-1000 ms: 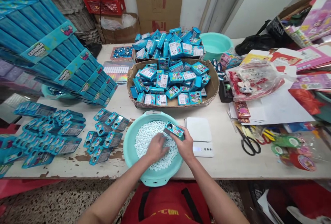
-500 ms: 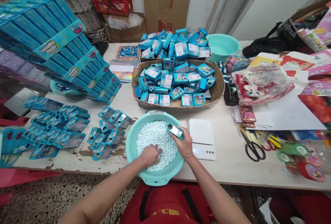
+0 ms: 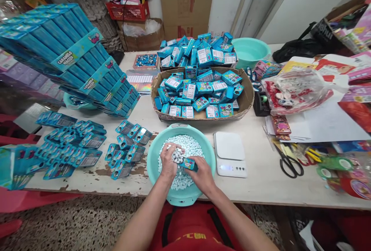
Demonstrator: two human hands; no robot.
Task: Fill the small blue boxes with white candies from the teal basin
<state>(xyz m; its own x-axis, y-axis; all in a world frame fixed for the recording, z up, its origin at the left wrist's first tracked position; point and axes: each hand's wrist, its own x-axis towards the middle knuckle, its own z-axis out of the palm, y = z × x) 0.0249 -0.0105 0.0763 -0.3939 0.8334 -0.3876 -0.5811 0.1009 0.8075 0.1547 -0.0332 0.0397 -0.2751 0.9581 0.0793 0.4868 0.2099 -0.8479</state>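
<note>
Over the turquoise basin [image 3: 152, 166] of small white candies [image 3: 185, 181], my left hand [image 3: 169, 164] is cupped around a heap of the candies. Fingers of my right hand [image 3: 203, 174] grip a small blue candy box [image 3: 188, 163], tilted so that its printed face shows and one end meets the candies in my left palm. Whether candies are passing into the box I cannot tell. To the right of the basin sits a white kitchen scale [image 3: 230, 152] with a lit display. Several small blue boxes with round holes [image 3: 127, 151] lie to the left.
Behind the basin, a cut-down cardboard box [image 3: 162, 116] holds many blue candy boxes. Tall stacked display cartons [image 3: 87, 65] lean at the left. Black-handled scissors [image 3: 290, 166], tape rolls and a plastic bag [image 3: 307, 92] lie to the right. An upright cardboard sheet [image 3: 185, 7] stands at the wall.
My left hand has come up out of the candies with a handful. My right hand has lowered and tipped the blue box toward it. The view has shifted slightly.
</note>
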